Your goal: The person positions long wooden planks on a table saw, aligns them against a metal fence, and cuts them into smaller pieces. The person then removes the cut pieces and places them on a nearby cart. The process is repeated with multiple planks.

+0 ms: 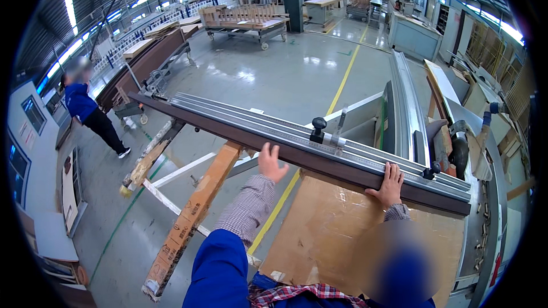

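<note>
A long dark brown board [328, 165] lies crosswise in front of me, its back edge along an aluminium rail fence [240, 121] with a measuring scale. My left hand [272, 163] is at the board's front edge, left of the middle, fingers spread and holding nothing; whether it touches the board I cannot tell. Farther right, my right hand [389, 186] rests on the board with its fingers laid flat over it and the thumb out. A stop with a black knob [318, 128] sits on the fence between the hands, and another black knob [432, 170] is near its right end.
Brown cardboard [319, 222] covers the surface nearest me. A cardboard-wrapped support beam [194, 211] runs under the board at left. An aluminium track [408, 102] and black hose [458, 145] stand right. A person in blue [83, 102] stands far left; a trolley [245, 24] stands behind.
</note>
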`<state>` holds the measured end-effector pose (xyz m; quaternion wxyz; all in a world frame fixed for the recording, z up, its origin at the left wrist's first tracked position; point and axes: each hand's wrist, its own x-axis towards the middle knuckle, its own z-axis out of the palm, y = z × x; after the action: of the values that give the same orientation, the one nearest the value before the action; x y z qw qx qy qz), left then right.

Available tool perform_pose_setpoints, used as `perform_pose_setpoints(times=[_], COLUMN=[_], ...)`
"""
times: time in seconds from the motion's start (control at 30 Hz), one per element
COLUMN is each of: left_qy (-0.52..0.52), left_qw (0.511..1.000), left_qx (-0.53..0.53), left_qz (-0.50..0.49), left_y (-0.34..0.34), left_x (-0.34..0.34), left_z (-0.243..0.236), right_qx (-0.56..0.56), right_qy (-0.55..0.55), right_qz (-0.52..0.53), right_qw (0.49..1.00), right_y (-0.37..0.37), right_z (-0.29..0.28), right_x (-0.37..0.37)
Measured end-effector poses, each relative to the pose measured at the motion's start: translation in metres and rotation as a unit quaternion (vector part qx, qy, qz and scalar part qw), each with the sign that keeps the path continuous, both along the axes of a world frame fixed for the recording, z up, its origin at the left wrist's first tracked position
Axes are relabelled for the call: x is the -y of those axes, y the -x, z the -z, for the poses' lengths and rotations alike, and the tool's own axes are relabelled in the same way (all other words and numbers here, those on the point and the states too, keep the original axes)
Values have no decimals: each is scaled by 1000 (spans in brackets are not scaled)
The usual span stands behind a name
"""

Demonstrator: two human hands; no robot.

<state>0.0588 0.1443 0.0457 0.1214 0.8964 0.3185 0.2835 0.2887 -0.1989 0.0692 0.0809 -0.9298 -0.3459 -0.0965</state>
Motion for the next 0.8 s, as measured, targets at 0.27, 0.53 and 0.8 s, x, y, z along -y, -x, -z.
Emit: perform_pose_setpoints(times=[0.27,0.53,0.8], left_qy=[298,479,676], left_qw=[919,786,537], left_qx=[113,301,492], left_qz=[-234,-250,-110], left_y=[49,93,75], left_x=[-123,-272,-321], left_z=[-5,31,59], right_qx=[-5,-46,30], right_qy=[34,81,26], right_qz=[17,93,-15], right_qw=[999,991,999], right_y=[-3,22,101], right_z=[-4,-12,30], right_x=[-1,-40,-129])
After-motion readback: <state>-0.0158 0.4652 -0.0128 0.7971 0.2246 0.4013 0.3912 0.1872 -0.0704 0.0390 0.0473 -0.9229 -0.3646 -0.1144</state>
